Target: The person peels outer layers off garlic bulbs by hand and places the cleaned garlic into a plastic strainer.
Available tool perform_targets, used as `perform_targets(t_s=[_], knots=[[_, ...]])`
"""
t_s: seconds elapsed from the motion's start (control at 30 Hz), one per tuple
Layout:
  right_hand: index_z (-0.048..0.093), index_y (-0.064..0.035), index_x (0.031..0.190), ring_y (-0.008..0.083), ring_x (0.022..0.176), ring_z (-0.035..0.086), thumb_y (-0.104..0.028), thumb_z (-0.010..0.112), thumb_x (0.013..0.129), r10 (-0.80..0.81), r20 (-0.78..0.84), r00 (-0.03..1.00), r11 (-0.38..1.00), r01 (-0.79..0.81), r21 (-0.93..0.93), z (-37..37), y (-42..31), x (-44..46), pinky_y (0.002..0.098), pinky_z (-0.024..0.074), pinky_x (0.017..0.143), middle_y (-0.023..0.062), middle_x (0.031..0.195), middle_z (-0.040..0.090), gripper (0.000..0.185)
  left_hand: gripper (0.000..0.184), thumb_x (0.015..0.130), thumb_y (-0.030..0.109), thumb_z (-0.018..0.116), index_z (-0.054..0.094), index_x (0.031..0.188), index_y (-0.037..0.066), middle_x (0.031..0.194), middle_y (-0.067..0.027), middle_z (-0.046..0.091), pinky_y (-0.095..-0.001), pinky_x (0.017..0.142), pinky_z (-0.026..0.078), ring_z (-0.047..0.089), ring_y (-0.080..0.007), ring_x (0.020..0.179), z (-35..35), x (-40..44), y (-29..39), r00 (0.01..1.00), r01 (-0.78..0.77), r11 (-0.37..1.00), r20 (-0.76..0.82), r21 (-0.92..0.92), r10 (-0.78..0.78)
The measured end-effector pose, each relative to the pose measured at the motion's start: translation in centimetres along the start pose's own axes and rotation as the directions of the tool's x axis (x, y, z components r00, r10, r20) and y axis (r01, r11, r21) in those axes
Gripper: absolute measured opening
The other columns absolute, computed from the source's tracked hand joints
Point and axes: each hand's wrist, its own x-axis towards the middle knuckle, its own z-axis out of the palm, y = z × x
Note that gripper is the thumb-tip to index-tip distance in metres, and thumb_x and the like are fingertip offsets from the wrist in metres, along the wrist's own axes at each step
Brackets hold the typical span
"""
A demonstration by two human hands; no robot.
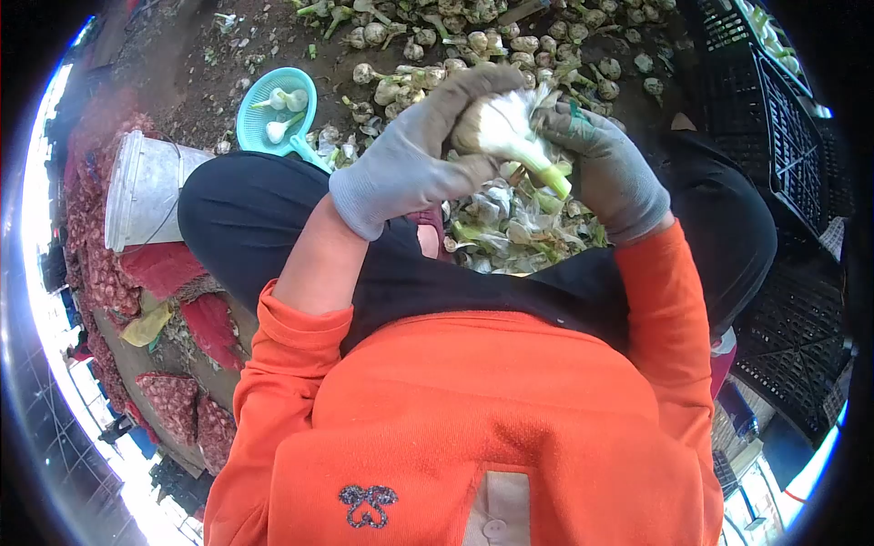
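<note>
A large garlic bulb with a short cut green stem is held up in front of my lap, its stem pointing down to the right. My gloved left hand wraps round the bulb from the left. On the bulb's right side, my gloved right hand has its fingers pinched at the outer papery skin. Green material shows at its fingertips. Below both hands lies a heap of peeled skins and leaf scraps between my legs.
A turquoise strainer with several garlic bulbs sits at the left, near a white bucket. Loose garlic bulbs cover the ground ahead. Black crates stand at the right. Red mesh sacks lie at the far left.
</note>
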Motion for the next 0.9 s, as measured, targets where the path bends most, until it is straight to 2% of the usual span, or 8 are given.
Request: perform_targets(t_s=[0.17, 0.27, 0.5, 0.53, 0.6, 0.63, 0.77, 0.9], knots=[[0.062, 0.0025, 0.115, 0.0108, 0.092, 0.064, -0.015, 0.057, 0.097, -0.162, 0.085, 0.983, 0.96, 0.177, -0.216, 0.5, -0.4, 0.6, 0.0248, 0.0525, 0.082, 0.0064, 0.103, 0.067, 0.026, 0.044, 0.087, 0.012, 0.063, 0.052, 0.129, 0.002, 0.117, -0.0083, 0.059, -0.0283, 0.096, 0.046, 0.058, -0.0138, 0.107, -1.5, 0.6, -1.1, 0.926, 0.361, 0.823, 0.064, -0.439, -0.372], [0.062, 0.0029, 0.116, 0.0103, 0.09, 0.064, -0.017, 0.059, 0.096, -0.143, 0.032, 0.989, 0.959, 0.146, -0.242, 0.3, -0.6, 0.4, 0.0252, 0.0518, 0.08, 0.0055, 0.1, 0.067, 0.028, 0.044, 0.089, 0.03, 0.066, 0.056, 0.117, -0.001, 0.104, -0.0075, 0.063, -0.0274, 0.09, 0.05, 0.062, -0.0135, 0.097, -0.6, 0.4, -1.6, 0.932, 0.311, 0.896, -0.081, -0.317, -0.352], [0.063, -0.0063, 0.114, 0.0253, 0.074, 0.066, -0.014, 0.062, 0.089, -0.554, 0.146, 0.819, 0.196, 0.299, -0.934, -3.7, 0.4, 1.5, 0.0349, 0.0508, 0.068, 0.0143, 0.087, 0.069, 0.026, 0.049, 0.094, 0.027, 0.059, 0.047, 0.131, -0.003, 0.12, -0.016, 0.062, -0.0369, 0.091, 0.054, 0.063, -0.0241, 0.11, -1.5, -0.2, 0.5, 0.994, 0.088, 0.926, -0.022, -0.368, -0.103], [0.063, -0.0119, 0.118, 0.0253, 0.087, 0.067, -0.017, 0.063, 0.09, -0.309, 0.037, 0.95, -0.041, 0.025, -0.999, -3.2, 0.4, 0.6, 0.0327, 0.0519, 0.078, 0.014, 0.095, 0.069, 0.029, 0.048, 0.095, 0.029, 0.057, 0.047, 0.131, -0.002, 0.121, -0.0154, 0.061, -0.0378, 0.092, 0.054, 0.064, -0.0242, 0.108, -1.6, -0.3, 0.4, 0.997, 0.061, 0.89, -0.013, -0.451, -0.075], [0.068, -0.0116, 0.106, 0.0338, 0.093, 0.066, -0.025, 0.066, 0.083, 0.333, -0.157, 0.93, -0.44, 0.005, -0.898, -1.7, 2.4, -0.1, 0.0422, 0.0518, 0.084, 0.0164, 0.1, 0.069, 0.027, 0.047, 0.097, 0.031, 0.054, 0.048, 0.131, 0.0, 0.121, -0.0138, 0.062, -0.0379, 0.092, 0.054, 0.064, -0.024, 0.107, -1.8, -0.1, 0.3, 0.997, 0.041, 0.82, -0.025, -0.571, -0.067], [0.068, -0.0112, 0.105, 0.0347, 0.099, 0.064, -0.027, 0.068, 0.08, 0.47, -0.07, 0.88, -0.342, 0.108, -0.934, -2.1, 3.8, -0.9, 0.0404, 0.0509, 0.087, 0.016, 0.102, 0.068, 0.029, 0.046, 0.098, 0.032, 0.053, 0.049, 0.131, 0.001, 0.121, -0.0128, 0.062, -0.0372, 0.092, 0.054, 0.064, -0.0237, 0.107, -2.0, 0.2, 0.2, 0.995, 0.044, 0.791, -0.048, -0.61, -0.092], [0.063, -0.0059, 0.107, 0.0343, 0.103, 0.06, -0.012, 0.066, 0.081, -0.05, 0.251, 0.967, -0.1, 0.246, -0.964, -1.6, 2.7, -0.9, 0.0403, 0.0483, 0.089, 0.0156, 0.106, 0.064, 0.027, 0.042, 0.099, 0.036, 0.049, 0.053, 0.128, 0.005, 0.12, -0.0091, 0.062, -0.0328, 0.091, 0.053, 0.062, -0.0209, 0.108, -2.2, 0.5, -1.3, 0.972, 0.028, 0.848, -0.184, -0.53, -0.147], [0.059, -0.0042, 0.111, 0.0351, 0.095, 0.062, -0.001, 0.068, 0.077, -0.628, 0.257, 0.734, 0.017, 0.343, -0.939, 2.4, 0.7, -1.7, 0.0401, 0.0503, 0.082, 0.015, 0.109, 0.06, 0.036, 0.039, 0.102, 0.033, 0.043, 0.051, 0.132, 0.01, 0.121, -0.008, 0.06, -0.0292, 0.087, 0.051, 0.059, -0.0164, 0.109, -1.6, 0.4, -1.6, 0.907, 0.224, 0.859, -0.225, -0.461, -0.357]])
